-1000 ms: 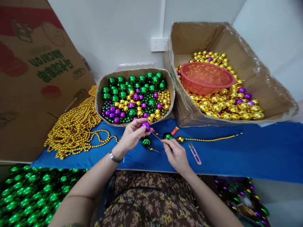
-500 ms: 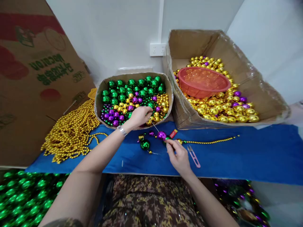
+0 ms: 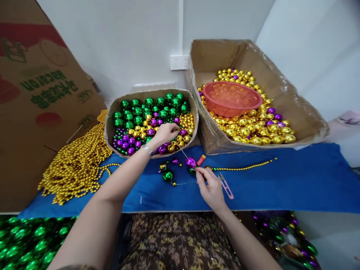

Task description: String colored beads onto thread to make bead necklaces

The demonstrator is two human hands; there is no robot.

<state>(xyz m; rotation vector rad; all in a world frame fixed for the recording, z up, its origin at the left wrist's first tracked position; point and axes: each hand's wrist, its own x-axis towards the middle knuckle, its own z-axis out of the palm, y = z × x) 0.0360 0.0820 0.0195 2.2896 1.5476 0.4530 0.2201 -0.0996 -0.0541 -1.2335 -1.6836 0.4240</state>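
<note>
My left hand (image 3: pixel 165 134) reaches over the front of the small bead box (image 3: pixel 108 131), its fingertips pinched together among the beads. Whether a bead is between them is hidden. In front of the box, my right hand (image 3: pixel 210 186) pinches at the lower end of a thin pale needle (image 3: pixel 183 152), which slants up to the left through a shiny purple bead (image 3: pixel 190 162). Behind these fingers a green bead is partly covered. A strung piece with a large green bead (image 3: pixel 168 175) and smaller gold and purple beads lies on the blue cloth (image 3: pixel 270 187).
Pink thread snips (image 3: pixel 227 187) and a small red packet (image 3: pixel 201 160) lie near my right hand. A gold bead string (image 3: pixel 247 167) runs rightward. Gold strands (image 3: pixel 75 165) pile at left. A big carton (image 3: pixel 303 112) holds gold beads and a red basket (image 3: pixel 230 107).
The view has swung slightly right, so everything sits further left. My left hand has shifted a little rightward over the beads; my right hand keeps its pinch beside the purple bead.
</note>
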